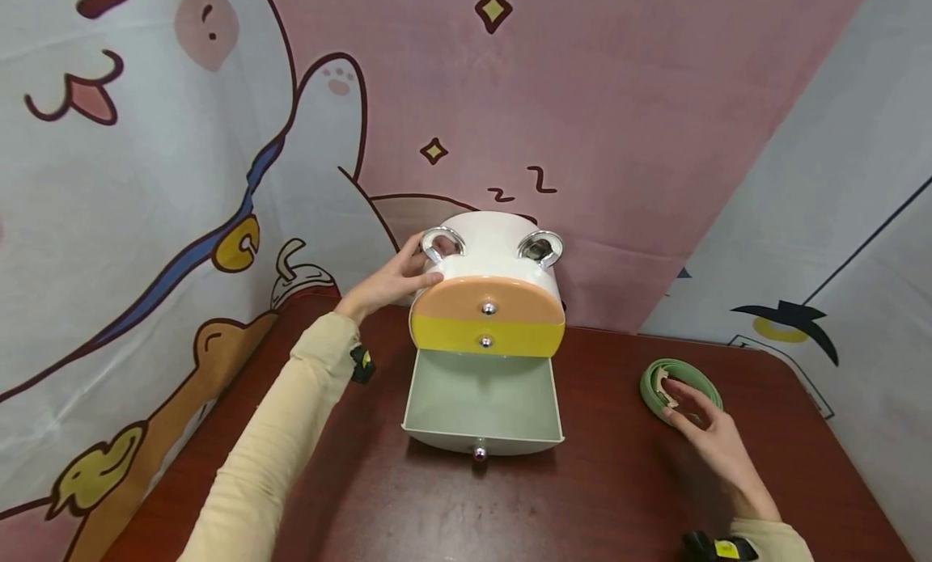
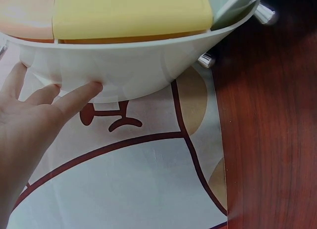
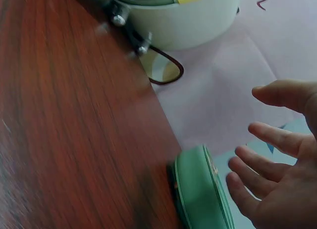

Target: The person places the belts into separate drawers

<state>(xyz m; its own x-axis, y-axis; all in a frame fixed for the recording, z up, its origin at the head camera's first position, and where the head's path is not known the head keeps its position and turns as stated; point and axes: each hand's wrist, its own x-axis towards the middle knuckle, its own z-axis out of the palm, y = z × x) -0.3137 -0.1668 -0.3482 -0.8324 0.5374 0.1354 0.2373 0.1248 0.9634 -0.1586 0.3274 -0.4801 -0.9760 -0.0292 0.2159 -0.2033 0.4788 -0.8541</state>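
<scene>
A small white drawer box (image 1: 491, 242) with two silver ring ears stands on the table. Its orange top drawer (image 1: 451, 301) and yellow middle drawer (image 1: 447, 335) are closed, while the pale green bottom drawer (image 1: 484, 392) is pulled out and holds nothing. My left hand (image 1: 396, 277) rests on the box's left side beside a ring, fingertips (image 2: 94, 87) against the white shell. Far to the right lies a coiled green belt (image 1: 684, 369) with a light-coloured buckle (image 1: 661, 386). Over its near edge hovers my right hand (image 1: 717, 445), fingers spread and apart from the belt (image 3: 198, 184) in the right wrist view.
The dark red wooden table (image 1: 597, 497) carries the box and belt. A printed cloth (image 1: 619, 101) with cartoon figures hangs right behind the table and along its left and right sides. Silver knobs (image 1: 480, 454) stick out from the drawer fronts.
</scene>
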